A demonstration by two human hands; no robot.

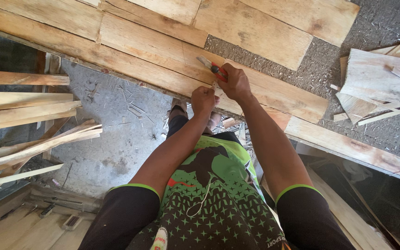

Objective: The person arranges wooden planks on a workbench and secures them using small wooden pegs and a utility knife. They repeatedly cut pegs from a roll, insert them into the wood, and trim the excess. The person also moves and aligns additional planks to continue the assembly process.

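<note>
My right hand (236, 83) grips a red and silver utility knife (211, 68), its tip pointing up-left over a long pale wooden plank (130, 60). The left hand (203, 99) is closed at the plank's near edge, just below the knife, and seems to pinch a small thin piece there; what it is stays too small to tell. Both forearms reach forward from black sleeves with green cuffs.
More planks (260, 25) lie side by side beyond the hands. Loose wooden slats (28, 111) stick out at the left. Offcuts (380, 81) and shavings cover the gritty ground at the right. My foot (178, 111) shows on the concrete floor below the plank.
</note>
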